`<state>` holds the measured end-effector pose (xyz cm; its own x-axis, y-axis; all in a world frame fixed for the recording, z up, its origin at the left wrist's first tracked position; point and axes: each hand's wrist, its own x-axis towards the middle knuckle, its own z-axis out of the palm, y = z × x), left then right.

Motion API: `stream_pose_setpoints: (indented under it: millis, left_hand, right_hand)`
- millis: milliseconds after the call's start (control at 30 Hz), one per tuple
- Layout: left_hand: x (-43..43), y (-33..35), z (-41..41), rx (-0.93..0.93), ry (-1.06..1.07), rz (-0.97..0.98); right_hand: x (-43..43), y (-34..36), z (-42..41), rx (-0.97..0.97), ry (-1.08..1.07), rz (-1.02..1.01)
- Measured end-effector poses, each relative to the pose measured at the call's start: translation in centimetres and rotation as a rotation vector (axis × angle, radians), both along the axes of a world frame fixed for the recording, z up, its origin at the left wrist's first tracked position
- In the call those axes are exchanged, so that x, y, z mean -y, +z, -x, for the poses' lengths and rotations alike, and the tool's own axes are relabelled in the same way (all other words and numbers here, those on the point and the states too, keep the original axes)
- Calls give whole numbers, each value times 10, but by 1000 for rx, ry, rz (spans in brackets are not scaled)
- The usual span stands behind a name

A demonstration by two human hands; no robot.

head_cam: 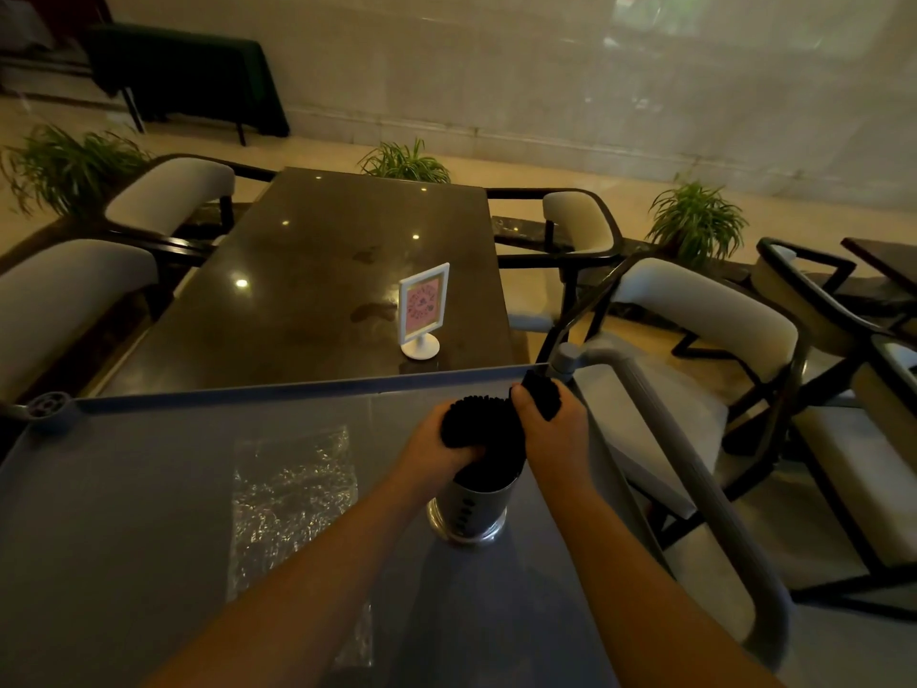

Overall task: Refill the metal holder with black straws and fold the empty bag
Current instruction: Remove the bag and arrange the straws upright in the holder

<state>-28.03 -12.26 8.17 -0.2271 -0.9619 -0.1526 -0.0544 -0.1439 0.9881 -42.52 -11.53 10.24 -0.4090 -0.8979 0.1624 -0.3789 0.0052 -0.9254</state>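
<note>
Together, the black straws [479, 419] form a thick dark bundle whose ends fan out above the metal holder [471, 508], which stands on the grey surface [124, 489]. Left hand [439, 439] and right hand [551, 427] both curl tight around the bundle. A clear crinkled bag [293, 494] lies flat just left of the holder.

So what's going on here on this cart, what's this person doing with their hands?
A person is loading black straws into a metal holder standing on a grey cart. The left hand grips the bunch where it enters the holder, and the right hand holds the upper ends, so the straws lean to the right rather than standing upright. The clear plastic bag lies flat on the cart to the left of the holder, not yet folded.
</note>
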Motion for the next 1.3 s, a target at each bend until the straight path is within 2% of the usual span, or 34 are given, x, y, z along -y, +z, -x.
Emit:
stream_pose_setpoints:
  millis: [200, 400, 500, 567, 633, 700, 767, 867, 933, 1033, 1167, 1233, 1300]
  left_hand:
    - [-2, 6, -3, 41, -43, -14]
    - [-4, 20, -9, 5, 1, 42]
    - [-7, 36, -10, 24, 44, 121]
    - [-9, 53, -11, 20, 208, 208]
    - [-18, 72, -11, -102, 451, 265]
    - [-33, 86, -9, -225, 537, 252]
    - [-50, 89, -1, -214, 382, 234]
    - [-69, 91, 16, -219, -45, 184]
    - [-77, 94, 23, -373, -133, 136]
    - [-80, 104, 21, -702, -4, -25]
    - [-80, 114, 16, -1026, 44, -175]
    - [-79, 118, 17, -1122, 109, -230]
    - [-77, 120, 16, -1134, 215, -257]
  right_hand:
    - [-1, 34, 2, 246, 8, 117]
    - [-5, 81, 4, 271, -5, 251]
    - [-10, 108, 9, 391, -22, 342]
    - [-13, 126, 14, 577, -24, 415]
    - [-17, 139, 20, 881, -27, 467]
    - [-21, 143, 20, 1199, -45, 450]
    - [-26, 142, 14, 1411, -76, 382]
    - [-32, 135, -4, 1518, -103, 277]
    - [-37, 129, -11, 1538, -99, 240]
    - [-43, 124, -13, 1549, -76, 239]
    - [-53, 109, -26, 1478, -30, 134]
    - [-59, 100, -37, 1480, -41, 39]
    - [-62, 91, -46, 1543, -58, 2]
